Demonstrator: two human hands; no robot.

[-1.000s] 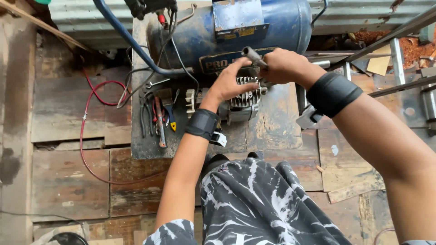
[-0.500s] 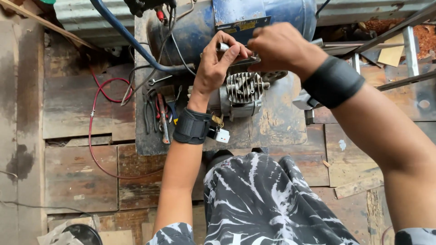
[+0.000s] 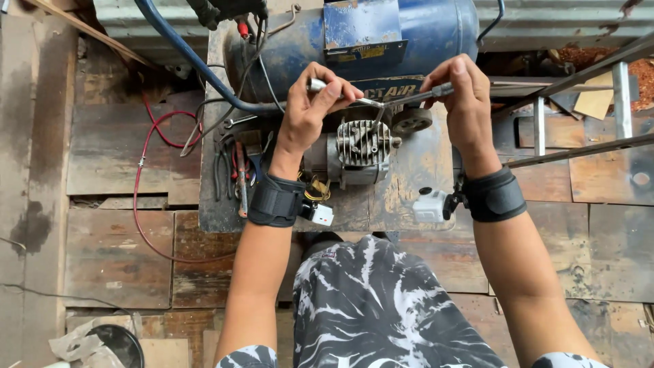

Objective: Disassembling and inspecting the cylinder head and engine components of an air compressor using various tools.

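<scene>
The left hand [image 3: 310, 109] is closed around a short silver tool [image 3: 318, 85], fingers wrapped tight so the tool does not slip. The right hand [image 3: 463, 102] is closed too, pinching the end of a long thin metal rod [image 3: 409, 95] between thumb and fingers. The rod slants down to the left and its tip comes to just above the little motor [image 3: 361, 146], near where the silver tool points. Both hands are held high above the motor, most likely so the two tools can meet at one small spot on top of it. The motor is grey with thin metal ribs and sits in the middle of a worn board [image 3: 409, 197], right in front of the person's knees. Behind it lies a big blue tank [image 3: 422, 34] on its side, touching the far edge of the board. A thick blue hose [image 3: 184, 54] curves down from the top left toward the tank. A thin red wire [image 3: 139, 177] loops over the wooden floor [image 3: 116, 252] to the left. Some pliers and other hand tools [image 3: 235, 170] lie on the board just beside the left wrist, close enough to grab. Each wrist wears a black band [image 3: 494, 197] with a small white box hanging from it. On the right are metal bars [image 3: 579, 146] over the floor. I cannot tell what the tool tips touch, since they are too small to see.
</scene>
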